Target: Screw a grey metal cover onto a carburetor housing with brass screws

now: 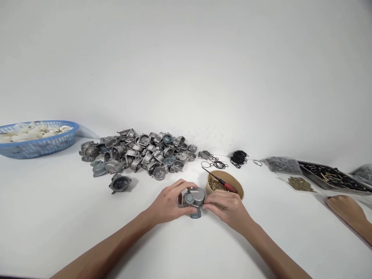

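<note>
My left hand [171,202] is closed around a small grey cast-metal housing [199,196], thumb in front and fingers behind. The housing has a round domed top, a hex-shaped boss at its left and a round, bluish end low at the front. My right hand [228,207] pinches at the housing's right edge; whatever lies between those fingertips is too small to make out. Just behind the right hand stands a tan bowl [240,186] of small brass-coloured screws [216,185]. A screwdriver [225,184] with a red and black handle rests across the bowl.
Many similar housings [145,153] are heaped at the back; one housing [119,183] lies apart. A blue basket [55,146] of whitish parts stands left. Black rubber rings [238,158] lie behind the bowl. At right are a metal tray [334,184], brass-coloured pieces [300,184] and another person's hand [345,209].
</note>
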The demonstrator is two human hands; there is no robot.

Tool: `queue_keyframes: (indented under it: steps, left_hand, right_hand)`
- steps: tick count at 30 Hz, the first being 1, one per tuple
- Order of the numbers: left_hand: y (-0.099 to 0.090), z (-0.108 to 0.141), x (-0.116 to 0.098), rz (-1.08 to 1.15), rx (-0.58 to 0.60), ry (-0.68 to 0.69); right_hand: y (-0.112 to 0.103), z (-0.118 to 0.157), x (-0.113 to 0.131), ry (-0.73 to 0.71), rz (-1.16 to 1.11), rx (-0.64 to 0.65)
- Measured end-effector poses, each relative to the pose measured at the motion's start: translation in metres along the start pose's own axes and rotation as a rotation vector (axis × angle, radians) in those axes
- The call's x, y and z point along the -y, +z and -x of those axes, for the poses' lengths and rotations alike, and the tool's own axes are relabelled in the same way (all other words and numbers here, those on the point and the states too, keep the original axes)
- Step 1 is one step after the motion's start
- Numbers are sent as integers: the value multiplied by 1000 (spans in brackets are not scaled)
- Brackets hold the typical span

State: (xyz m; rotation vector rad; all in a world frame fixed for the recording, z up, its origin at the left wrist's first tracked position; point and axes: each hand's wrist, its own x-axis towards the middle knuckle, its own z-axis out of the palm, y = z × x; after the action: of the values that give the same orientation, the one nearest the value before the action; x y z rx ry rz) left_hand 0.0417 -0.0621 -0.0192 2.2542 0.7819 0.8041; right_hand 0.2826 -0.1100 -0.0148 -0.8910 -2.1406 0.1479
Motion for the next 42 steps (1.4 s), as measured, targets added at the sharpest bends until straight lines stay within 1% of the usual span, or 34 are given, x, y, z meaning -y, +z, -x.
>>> queue_keyframes:
  steps: [2,4,6,8,10,12,13,15,16,17,19,24,27,29,31,33,35,37,38,40,42]
  left_hand:
    - [0,0,0,-6,-4,2]
    - [0,0,0,-14,-7,3]
    - [0,0,1,-26,-8,2]
    - [-1,0,1,-51,-13,-3]
    - [-1,0,1,-82,-25,-3]
    - [-1,0,1,-96,-33,10]
    - [-1,1,0,-94,-31,24]
    - [-1,2,-1,-82,-19,56]
    - [-1,2,-2,-75,-9,70]
    - [-1,2,-3,-68,2,80]
    - [0,3,-4,-51,21,85]
    - [4,2,-6,-31,38,71]
    - [6,2,-5,-31,40,33]
    - [7,2,-2,-18,32,-19]
    - [8,1,3,-5,12,-71]
    - [9,1,8,13,-6,-101]
    - [12,1,11,85,22,-126]
    - [14,1,10,160,61,-152]
    - [16,2,9,161,67,-155]
    - [18,3,5,53,49,-122]
    - [19,4,2,-132,28,-66]
  right_hand:
    - [-1,-1,2,-30,0,-5]
    - [-3,-1,5,-47,6,16]
    - [-7,-2,5,-43,23,58]
    - [-13,-1,-1,-8,55,74]
    - [-20,0,-13,94,147,23]
    - [-29,2,-31,272,314,-55]
    - [-34,4,-40,373,403,-56]
    - [-42,5,-55,555,502,30]
    - [-46,6,-61,597,517,63]
    - [-47,6,-64,621,518,93]
    - [-47,6,-66,623,513,109]
    - [-40,3,-65,642,507,60]
    - [-43,4,-63,644,444,13]
    - [-48,4,-60,628,362,-51]
    - [-51,3,-54,603,214,-181]
    - [-52,2,-46,584,7,-336]
    - [-52,0,-39,567,-189,-439]
    - [-50,-2,-34,545,-325,-487]
    - [-49,-2,-33,536,-368,-499]
    - [-49,-1,-32,536,-412,-508]
    - [-49,0,-34,555,-440,-500]
